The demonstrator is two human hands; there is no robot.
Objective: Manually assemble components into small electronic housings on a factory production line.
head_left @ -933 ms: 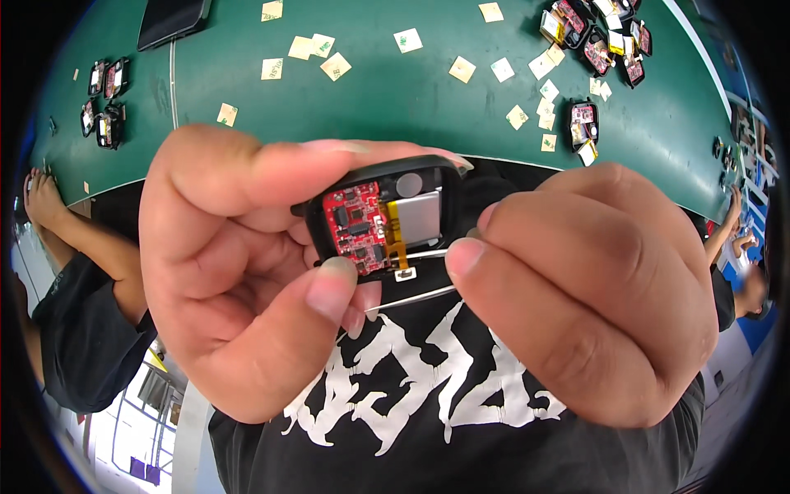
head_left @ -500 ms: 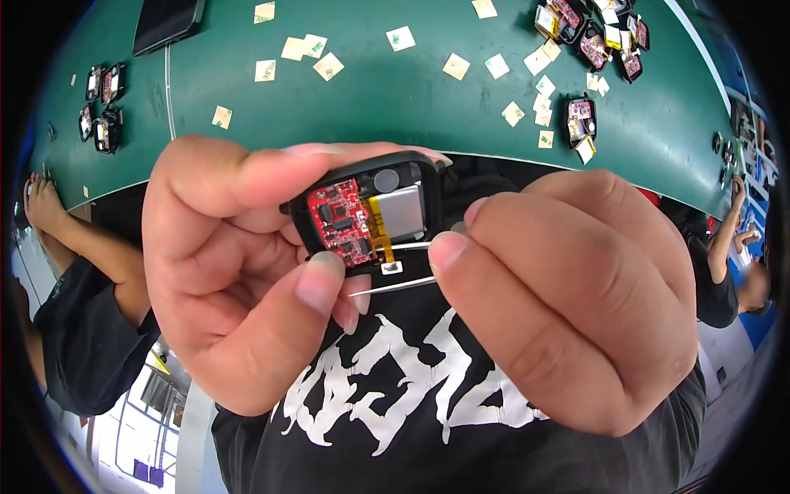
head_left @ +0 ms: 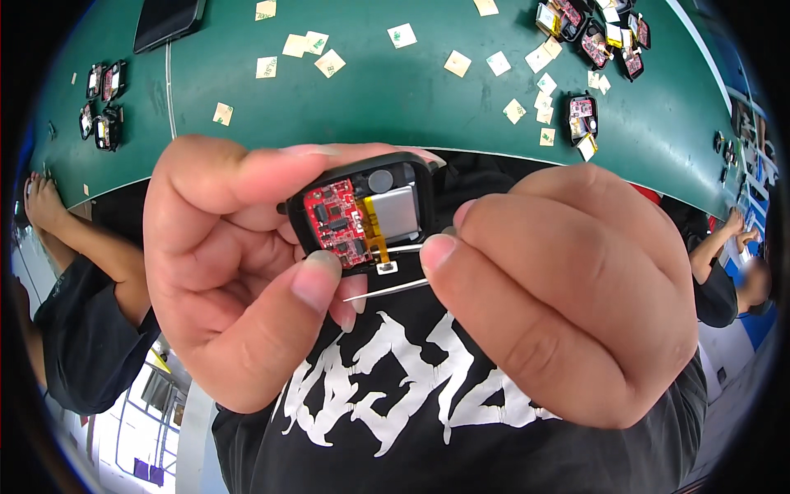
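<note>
Between the thumb and fingers of my left hand (head_left: 239,272) is a small black device housing (head_left: 428,202), its open side showing. Inside it sit a red circuit board (head_left: 333,218), a silver battery (head_left: 397,214) and a round grey disc (head_left: 380,181). An orange flex cable (head_left: 376,239) hangs over the housing's lower edge and ends in a small white-bordered connector (head_left: 387,267). My right hand (head_left: 568,296) pinches metal tweezers (head_left: 387,291). Their tips are apart, one beside the cable at the housing edge, the other below the connector near my left fingertips.
A green table (head_left: 329,107) carries scattered paper squares (head_left: 401,34), a dark flat device (head_left: 169,23), opened housings (head_left: 103,107) at left and a pile of them (head_left: 597,41) at right. One housing (head_left: 582,117) lies nearer. Other people (head_left: 90,305) sit on both sides.
My right hand and the tweezers have shifted slightly left. The housing has also moved a little left in my left hand, with the flex cable still hanging out.
</note>
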